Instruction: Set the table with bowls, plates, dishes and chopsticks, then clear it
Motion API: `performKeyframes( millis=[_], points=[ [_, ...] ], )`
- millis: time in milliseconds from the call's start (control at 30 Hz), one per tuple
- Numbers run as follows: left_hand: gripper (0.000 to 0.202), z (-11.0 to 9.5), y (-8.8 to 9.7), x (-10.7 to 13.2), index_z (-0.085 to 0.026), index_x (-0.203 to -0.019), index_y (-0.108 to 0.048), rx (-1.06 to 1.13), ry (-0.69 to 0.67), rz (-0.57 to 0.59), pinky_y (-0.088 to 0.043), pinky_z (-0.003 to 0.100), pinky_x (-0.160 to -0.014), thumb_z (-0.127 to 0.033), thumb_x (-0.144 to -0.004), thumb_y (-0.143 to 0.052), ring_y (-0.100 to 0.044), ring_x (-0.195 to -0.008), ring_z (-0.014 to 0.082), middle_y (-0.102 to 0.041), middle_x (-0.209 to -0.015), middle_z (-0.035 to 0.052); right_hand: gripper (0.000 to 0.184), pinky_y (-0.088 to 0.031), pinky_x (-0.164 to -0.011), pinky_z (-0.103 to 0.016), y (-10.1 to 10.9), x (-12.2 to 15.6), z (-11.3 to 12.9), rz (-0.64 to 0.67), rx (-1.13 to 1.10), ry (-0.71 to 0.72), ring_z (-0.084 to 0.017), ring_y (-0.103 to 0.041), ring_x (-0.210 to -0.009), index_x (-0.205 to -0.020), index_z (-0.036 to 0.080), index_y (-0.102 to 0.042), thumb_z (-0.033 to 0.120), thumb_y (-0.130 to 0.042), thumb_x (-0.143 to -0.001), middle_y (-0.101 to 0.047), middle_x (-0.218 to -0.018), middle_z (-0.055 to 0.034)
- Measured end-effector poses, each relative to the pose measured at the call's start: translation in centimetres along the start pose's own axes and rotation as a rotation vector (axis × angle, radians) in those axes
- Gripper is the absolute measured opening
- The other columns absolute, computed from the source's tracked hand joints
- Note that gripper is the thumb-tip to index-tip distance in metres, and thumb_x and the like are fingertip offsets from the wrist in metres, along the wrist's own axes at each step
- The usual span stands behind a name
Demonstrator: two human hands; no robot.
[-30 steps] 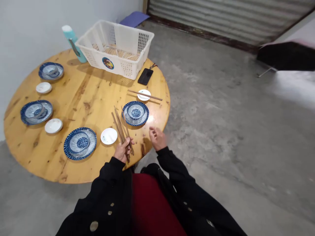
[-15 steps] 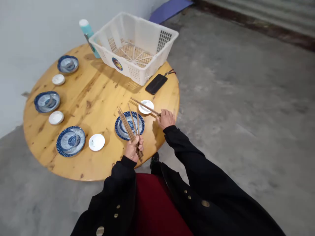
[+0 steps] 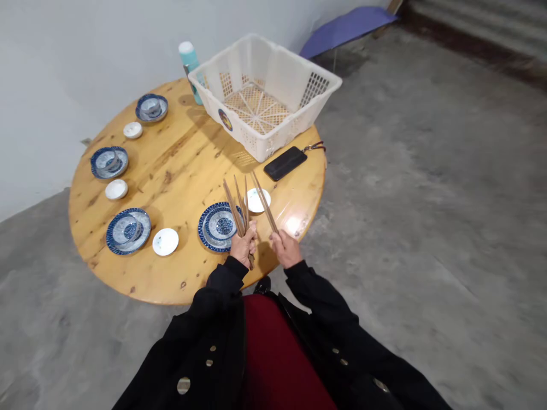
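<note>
My left hand (image 3: 244,245) is closed round several brown chopsticks (image 3: 233,206), whose tips fan out away from me. Close by on the right, my right hand (image 3: 286,247) grips a pair of chopsticks (image 3: 265,205) near the lower ends. Their far part passes over a small white dish (image 3: 258,200) on the table. Left of the held bundle lies a blue-rimmed plate (image 3: 204,237) with a patterned bowl (image 3: 222,226) on it; the chopsticks and my left hand partly cover its right side.
The round wooden table (image 3: 166,188) also bears other blue plates (image 3: 111,242) with bowls, white dishes (image 3: 166,242), a phone (image 3: 285,163) with a strap, a large white plastic basket (image 3: 265,143) and a turquoise bottle (image 3: 188,59). A purple panel (image 3: 348,29) stands behind, near the wall.
My right hand has come down and nearer to my left, turning its chopsticks from lying nearly crosswise to pointing away from me. The view has shifted, so the table appears further right.
</note>
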State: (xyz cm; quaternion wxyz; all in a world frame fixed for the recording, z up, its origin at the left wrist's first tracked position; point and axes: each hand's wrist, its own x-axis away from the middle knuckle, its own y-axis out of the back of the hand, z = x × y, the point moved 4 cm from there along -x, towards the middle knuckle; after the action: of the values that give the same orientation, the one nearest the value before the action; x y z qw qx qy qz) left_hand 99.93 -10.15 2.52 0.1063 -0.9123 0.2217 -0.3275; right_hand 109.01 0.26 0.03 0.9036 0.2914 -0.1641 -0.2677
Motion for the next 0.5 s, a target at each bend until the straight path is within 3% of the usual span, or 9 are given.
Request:
performKeyframes(
  millis=[167, 267, 333, 400, 500],
  points=[
    [0.046, 0.4, -1.3, 0.2, -0.013, -0.075, -0.062, -0.189, 0.012, 0.172, -0.02, 0.017, -0.035, -0.051, -0.06, -0.083, -0.029, -0.035, 0.0022, -0.036, -0.043, -0.0099, 0.032, -0.044, -0.06, -0.028, -2.2, 4.3, 1.4, -0.009, -0.083, 0.046, -0.019, -0.061, -0.056, -0.09, 0.023, -0.053, 0.042, -0.028, -0.097, -0.061, -0.062, -0.0009],
    [0.04, 0.2, -0.6, 0.3, -0.014, -0.073, -0.062, -0.31, -0.033, 0.241, -0.028, 0.019, -0.04, -0.047, -0.062, -0.082, -0.038, -0.04, 0.0057, -0.043, -0.045, -0.007, 0.028, -0.048, -0.068, -0.03, -2.6, 4.9, 1.5, 0.061, -0.096, 0.027, -0.02, -0.065, -0.066, -0.097, 0.021, -0.054, 0.041, -0.034, -0.095, -0.065, -0.07, -0.0025],
    [0.035, -0.2, 0.1, 0.3, -0.015, -0.075, -0.064, -0.402, -0.134, 0.273, -0.038, 0.021, -0.049, -0.043, -0.064, -0.081, -0.049, -0.051, 0.0098, -0.053, -0.054, -0.0031, 0.029, -0.05, -0.078, -0.033, -1.7, 4.6, 1.7, 0.047, -0.199, 0.042, -0.021, -0.067, -0.081, -0.102, 0.02, -0.056, 0.043, -0.041, -0.093, -0.069, -0.085, -0.006],
    [0.028, -0.5, 0.5, 0.4, -0.016, -0.074, -0.064, -0.511, -0.241, 0.323, -0.043, 0.023, -0.059, -0.039, -0.067, -0.079, -0.055, -0.062, 0.0131, -0.061, -0.064, -0.0006, 0.036, -0.051, -0.089, -0.036, -0.2, 3.9, 2.5, -0.058, -0.426, 0.071, -0.022, -0.066, -0.098, -0.109, 0.02, -0.056, 0.049, -0.048, -0.089, -0.068, -0.104, -0.0096],
    [0.022, -0.1, 0.6, 0.9, -0.018, -0.072, -0.062, -0.618, -0.305, 0.406, -0.041, 0.023, -0.062, -0.036, -0.072, -0.074, -0.053, -0.064, 0.0139, -0.059, -0.064, -0.0018, 0.063, -0.052, -0.092, -0.036, 1.8, 2.1, 4.7, -0.225, -0.768, 0.092, -0.021, -0.064, -0.105, -0.125, 0.021, -0.048, 0.054, -0.067, -0.074, -0.065, -0.117, -0.0111]
  ],
)
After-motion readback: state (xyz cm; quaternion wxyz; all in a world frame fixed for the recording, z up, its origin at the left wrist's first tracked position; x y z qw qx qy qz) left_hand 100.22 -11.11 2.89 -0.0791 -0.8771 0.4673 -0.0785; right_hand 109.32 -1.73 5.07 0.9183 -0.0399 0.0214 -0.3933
